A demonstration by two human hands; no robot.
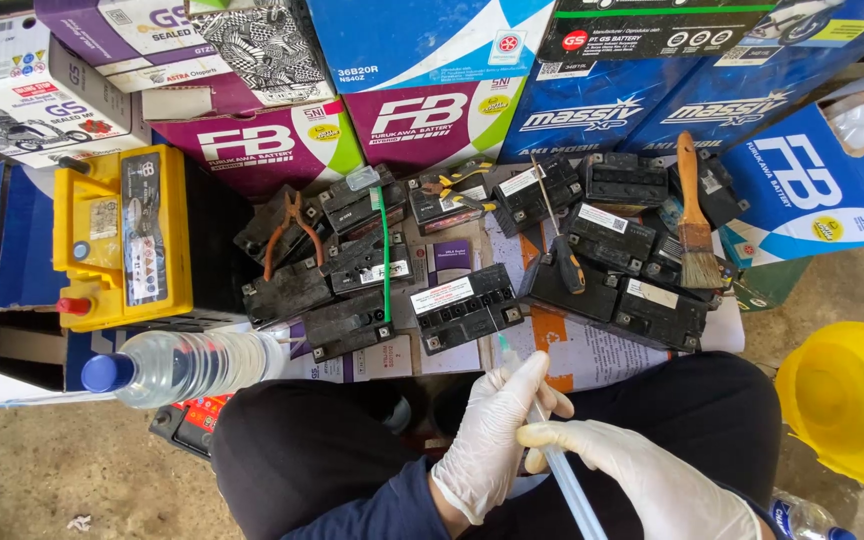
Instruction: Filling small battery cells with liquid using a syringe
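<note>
Both hands are gloved in white, and a clear plastic syringe (552,455) is held between them above the person's lap. Left hand (497,430) is closed around the upper barrel of the syringe, fingers curled shut on it, with the tip pointed up toward the small black batteries (467,308) lying on the floor. Right hand (642,475) is clamped on the lower part of the barrel, its fingers wrapped over the tube just below the left hand, so that the two hands touch. The syringe runs slanted from the lower right up to the left, its tip just short of the nearest battery.

Many small black batteries are spread ahead of the knees on flattened cardboard. A screwdriver (562,255) with a black and orange handle is laid across some of them, and orange-handled pliers (292,235) are seen to the left. A paintbrush (694,215) rests on the batteries at the right. A yellow battery (124,238) stands at far left, a water bottle (187,365) with a blue cap lies near the left knee, and a yellow funnel (847,400) sits at the right edge.
</note>
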